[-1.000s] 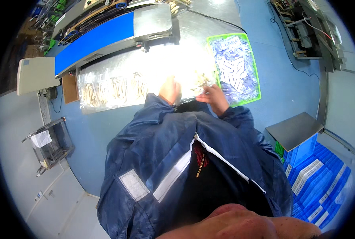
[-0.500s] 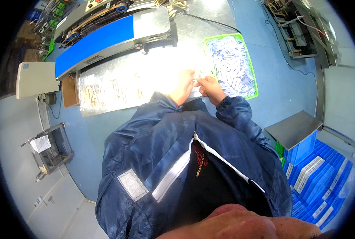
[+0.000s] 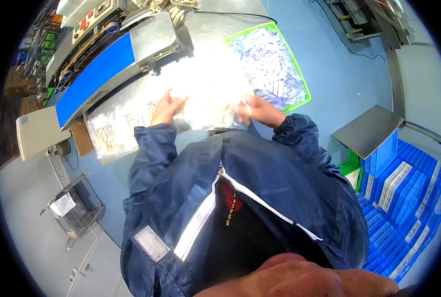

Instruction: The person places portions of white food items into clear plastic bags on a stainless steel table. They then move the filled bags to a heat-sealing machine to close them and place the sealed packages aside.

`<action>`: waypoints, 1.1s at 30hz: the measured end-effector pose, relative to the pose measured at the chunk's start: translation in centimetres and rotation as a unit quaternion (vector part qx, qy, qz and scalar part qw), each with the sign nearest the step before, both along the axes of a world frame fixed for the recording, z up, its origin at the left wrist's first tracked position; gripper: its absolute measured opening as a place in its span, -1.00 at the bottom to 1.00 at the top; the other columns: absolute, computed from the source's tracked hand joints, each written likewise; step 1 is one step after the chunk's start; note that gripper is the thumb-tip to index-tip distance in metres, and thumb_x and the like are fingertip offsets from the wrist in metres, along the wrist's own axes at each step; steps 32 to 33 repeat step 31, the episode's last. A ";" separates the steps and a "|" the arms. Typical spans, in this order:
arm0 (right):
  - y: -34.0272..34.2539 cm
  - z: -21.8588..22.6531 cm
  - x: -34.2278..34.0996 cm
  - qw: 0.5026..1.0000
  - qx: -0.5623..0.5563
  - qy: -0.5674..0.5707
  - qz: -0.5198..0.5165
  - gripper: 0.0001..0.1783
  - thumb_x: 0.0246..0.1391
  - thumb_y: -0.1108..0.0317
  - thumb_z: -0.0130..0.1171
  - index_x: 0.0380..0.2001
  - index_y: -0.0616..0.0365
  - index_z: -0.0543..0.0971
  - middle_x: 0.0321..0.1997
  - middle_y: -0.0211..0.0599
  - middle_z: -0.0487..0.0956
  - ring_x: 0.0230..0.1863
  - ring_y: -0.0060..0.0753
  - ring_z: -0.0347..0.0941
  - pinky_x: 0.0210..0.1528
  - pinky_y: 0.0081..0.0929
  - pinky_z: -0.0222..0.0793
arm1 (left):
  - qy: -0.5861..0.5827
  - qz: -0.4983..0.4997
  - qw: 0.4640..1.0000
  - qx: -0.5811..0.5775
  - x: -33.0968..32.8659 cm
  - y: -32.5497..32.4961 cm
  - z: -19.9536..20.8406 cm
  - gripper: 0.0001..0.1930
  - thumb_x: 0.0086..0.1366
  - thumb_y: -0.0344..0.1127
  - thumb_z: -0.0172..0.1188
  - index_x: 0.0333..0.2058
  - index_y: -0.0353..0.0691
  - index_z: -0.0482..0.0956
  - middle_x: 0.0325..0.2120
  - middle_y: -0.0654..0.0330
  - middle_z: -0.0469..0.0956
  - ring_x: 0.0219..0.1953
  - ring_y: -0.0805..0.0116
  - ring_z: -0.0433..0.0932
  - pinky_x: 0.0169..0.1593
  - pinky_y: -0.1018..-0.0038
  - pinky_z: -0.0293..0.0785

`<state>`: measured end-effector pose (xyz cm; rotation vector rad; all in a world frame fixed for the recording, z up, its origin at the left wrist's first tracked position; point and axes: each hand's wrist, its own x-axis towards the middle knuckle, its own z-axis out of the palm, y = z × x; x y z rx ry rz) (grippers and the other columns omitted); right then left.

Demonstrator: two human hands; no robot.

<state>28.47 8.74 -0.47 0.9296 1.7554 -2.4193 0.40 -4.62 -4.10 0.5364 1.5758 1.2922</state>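
Washed out by glare, a clear plastic bag [image 3: 206,119] with cream-coloured pieces lies between my hands at the near table edge. Beside its left edge is my left hand [image 3: 165,109], thumb and forefinger spread apart; whether it touches the bag is unclear. My right hand [image 3: 262,111] is at the bag's right side, its fingertips blurred, so their grip cannot be made out. To the left, more clear bags [image 3: 112,134] with cream-coloured pieces lie in a row. Right of the bag stands a green tray [image 3: 307,91] filled with small white-and-blue packets [image 3: 270,64].
A machine with a blue conveyor belt [image 3: 99,74] runs along the far left of the metal table [image 3: 218,29]. A pale box-shaped unit [image 3: 40,126] stands left of it. Blue crates [image 3: 403,188] are stacked at the right, near a dark-topped stand [image 3: 366,131].
My hands were close together by the tray; now they are wide apart, the left one moved left, with the bag between them. The view has shifted, too.
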 end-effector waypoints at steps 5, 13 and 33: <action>6.8 -4.6 2.4 0.981 0.150 -0.025 -0.117 -0.72 0.13 0.21 0.19 -0.26 0.22 0.56 -0.36 -0.33 0.56 -0.36 -0.37 0.51 -0.29 -0.40 0.44 | -0.204 -0.034 0.978 -0.007 -0.2 -1.3 -0.3 -0.62 0.27 -0.31 0.21 0.03 -0.32 0.47 -0.13 0.13 0.61 -0.07 0.35 0.56 0.07 0.38 0.45; 11.6 -10.5 1.1 0.778 0.567 -0.166 -0.214 -0.72 -0.21 0.25 0.40 -0.44 0.13 0.55 -0.38 -0.19 0.45 -0.24 -0.04 0.41 -0.18 -0.19 0.34 | -0.248 0.007 0.968 -0.023 1.4 -2.2 -5.4 -0.70 0.29 -0.32 0.20 -0.03 -0.26 0.51 -0.14 0.16 0.61 -0.07 0.32 0.57 0.01 0.37 0.48; 18.1 -9.8 -7.1 0.726 0.576 -0.360 -0.109 -0.50 -0.11 0.00 0.38 -0.16 0.10 0.62 0.01 -0.07 0.45 0.02 0.00 0.43 -0.05 0.00 0.42 | -0.206 0.145 0.967 -0.022 1.9 -2.2 -4.4 -0.64 0.24 -0.32 0.24 -0.01 -0.31 0.48 -0.11 0.15 0.56 -0.01 0.30 0.49 0.10 0.36 0.37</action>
